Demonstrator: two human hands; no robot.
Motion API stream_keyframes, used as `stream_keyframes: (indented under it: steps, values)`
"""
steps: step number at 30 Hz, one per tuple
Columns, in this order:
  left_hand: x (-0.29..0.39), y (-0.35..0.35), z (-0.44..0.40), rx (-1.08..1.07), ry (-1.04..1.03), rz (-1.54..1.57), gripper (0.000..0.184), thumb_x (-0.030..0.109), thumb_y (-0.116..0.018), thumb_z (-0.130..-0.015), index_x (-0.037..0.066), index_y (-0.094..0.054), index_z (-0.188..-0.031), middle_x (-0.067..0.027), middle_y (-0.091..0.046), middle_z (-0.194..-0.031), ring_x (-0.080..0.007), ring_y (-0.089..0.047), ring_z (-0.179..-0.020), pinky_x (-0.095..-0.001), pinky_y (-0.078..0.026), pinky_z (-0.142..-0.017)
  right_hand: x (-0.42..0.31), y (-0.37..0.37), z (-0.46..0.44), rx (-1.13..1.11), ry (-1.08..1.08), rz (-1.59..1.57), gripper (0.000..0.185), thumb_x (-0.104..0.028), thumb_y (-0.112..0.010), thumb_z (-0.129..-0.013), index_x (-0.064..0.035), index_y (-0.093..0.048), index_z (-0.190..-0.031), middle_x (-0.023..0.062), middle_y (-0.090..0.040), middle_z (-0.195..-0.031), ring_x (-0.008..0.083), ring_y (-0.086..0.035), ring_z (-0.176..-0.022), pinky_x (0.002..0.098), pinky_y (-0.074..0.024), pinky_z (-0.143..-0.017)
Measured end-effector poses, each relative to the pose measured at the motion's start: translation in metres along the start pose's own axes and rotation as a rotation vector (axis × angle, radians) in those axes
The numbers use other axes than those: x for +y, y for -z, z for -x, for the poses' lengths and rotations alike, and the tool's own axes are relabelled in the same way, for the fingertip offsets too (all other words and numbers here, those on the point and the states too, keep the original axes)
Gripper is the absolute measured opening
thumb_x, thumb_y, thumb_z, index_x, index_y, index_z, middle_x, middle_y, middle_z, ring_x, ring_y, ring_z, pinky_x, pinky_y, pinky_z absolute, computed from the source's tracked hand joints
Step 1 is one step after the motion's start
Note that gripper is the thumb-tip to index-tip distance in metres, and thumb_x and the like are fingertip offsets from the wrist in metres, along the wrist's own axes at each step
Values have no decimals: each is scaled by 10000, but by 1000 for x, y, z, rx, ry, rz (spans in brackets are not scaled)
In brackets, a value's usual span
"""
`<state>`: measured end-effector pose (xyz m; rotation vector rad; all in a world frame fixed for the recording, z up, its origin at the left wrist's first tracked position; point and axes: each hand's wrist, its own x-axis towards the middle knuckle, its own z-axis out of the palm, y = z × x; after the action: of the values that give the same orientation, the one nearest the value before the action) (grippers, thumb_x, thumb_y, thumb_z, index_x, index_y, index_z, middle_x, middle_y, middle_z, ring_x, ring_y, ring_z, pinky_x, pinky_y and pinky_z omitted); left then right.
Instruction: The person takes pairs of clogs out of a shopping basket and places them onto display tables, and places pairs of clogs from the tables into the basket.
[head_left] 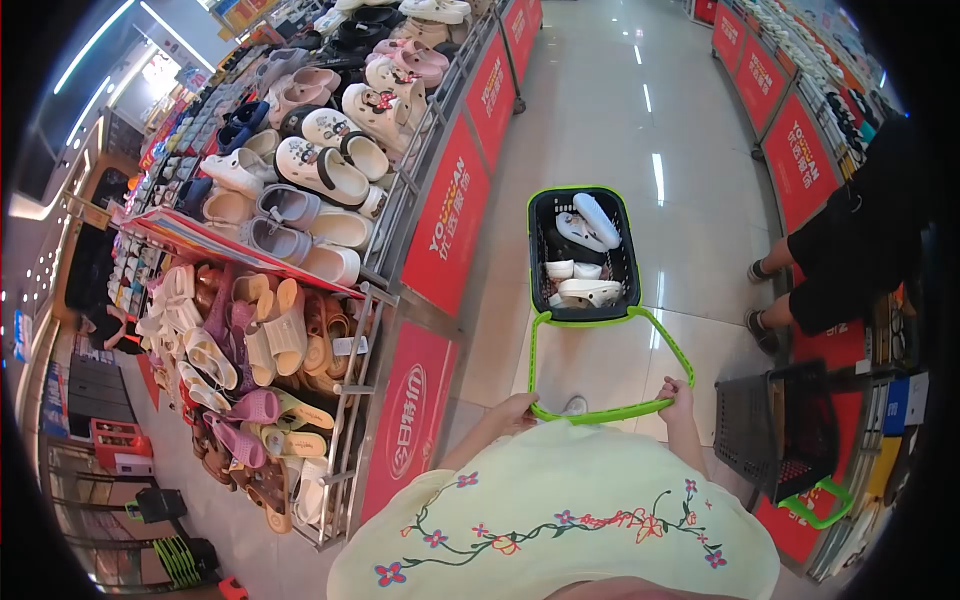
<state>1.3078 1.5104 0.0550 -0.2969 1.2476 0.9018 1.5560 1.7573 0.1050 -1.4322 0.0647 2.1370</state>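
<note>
A black basket with a green rim (pixel 583 320) rests on the tiled floor in front of me, with several white shoes (pixel 598 220) and something dark inside. Its green handle (pixel 600 414) is tipped toward my body. At the handle's left corner is my left hand (pixel 512 412), its fingers closed on it. My right hand (pixel 678 397) is wrapped round the handle's right side. Both hands are just beyond the pale green top with flower embroidery.
Metal racks (pixel 370 290) of clogs and sandals stand at left, with red panels (pixel 447 215). A person in black (pixel 850 250) stands at right, near another dark basket (pixel 775 430). More shoe racks line the right side. The floor (pixel 590 100) stretches ahead between them.
</note>
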Motion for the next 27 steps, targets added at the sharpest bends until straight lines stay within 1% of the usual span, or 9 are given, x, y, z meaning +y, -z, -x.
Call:
stream_keyframes:
  steps: [3,6,11,12,15,18,21,24,27]
  values:
    - [13,-4,-20,-35,-80,-65,234,300,-474,-802,71,-488,-843,-35,-516,-722,-128,-515,-663,-293,-452,-633,-22,-17,-18,-23,7,28,103,-64,-398,-777,-26,-439,-864,-28,-356,-524,53,-312,-375,166,-281,-340]
    - [29,-15,-16,-60,-59,46,233,305,-469,-808,76,-489,-844,-26,-525,-726,-122,-515,-649,-288,-454,-639,-34,-43,-25,-29,13,70,112,-62,-402,-778,-27,-438,-878,-34,-355,-525,49,-310,-376,160,-280,-343]
    - [75,-23,-47,-175,-44,-7,230,296,-468,-811,72,-493,-857,-26,-541,-719,-116,-521,-630,-252,-459,-625,-68,-78,-50,-49,40,114,96,-54,-434,-777,-18,-451,-865,-29,-372,-525,48,-328,-369,153,-296,-347]
    - [87,-23,-51,-208,-26,-25,233,294,-471,-810,68,-493,-863,-29,-544,-717,-116,-523,-627,-247,-461,-621,-76,-81,-62,-73,29,97,96,-57,-438,-778,-18,-451,-865,-29,-373,-525,48,-331,-369,153,-299,-346]
    - [151,-41,-22,-181,-81,-246,245,286,-490,-804,56,-488,-887,-42,-552,-723,-130,-543,-650,-237,-465,-617,-93,-107,-91,-101,8,47,86,-68,-446,-782,-21,-457,-854,-25,-383,-526,51,-343,-371,158,-310,-343]
    - [196,-37,-29,-163,-21,-62,257,280,-510,-795,45,-482,-895,-64,-567,-744,-149,-562,-676,-247,-470,-624,-94,-143,-110,-92,-5,28,72,-80,-461,-779,-25,-467,-827,-18,-404,-535,54,-358,-376,162,-325,-342]
    - [233,-4,-70,-204,-48,50,272,296,-526,-781,53,-486,-896,-79,-581,-782,-159,-570,-707,-255,-471,-639,-92,-198,-128,-97,27,21,58,-85,-476,-774,-31,-474,-795,-10,-420,-543,56,-372,-385,159,-339,-353]
    - [269,27,-109,-100,-19,-72,291,341,-521,-777,79,-496,-901,-68,-581,-809,-160,-568,-722,-281,-469,-640,-81,-248,-140,-79,40,-4,47,-77,-492,-762,-37,-469,-772,-7,-424,-543,56,-381,-396,153,-347,-367]
    - [306,53,-122,-80,-19,-43,307,391,-510,-778,106,-507,-892,-43,-572,-809,-158,-566,-734,-313,-459,-658,-70,-285,-156,-43,-2,-41,46,-54,-506,-741,-44,-460,-739,-9,-418,-534,64,-389,-411,161,-360,-386]
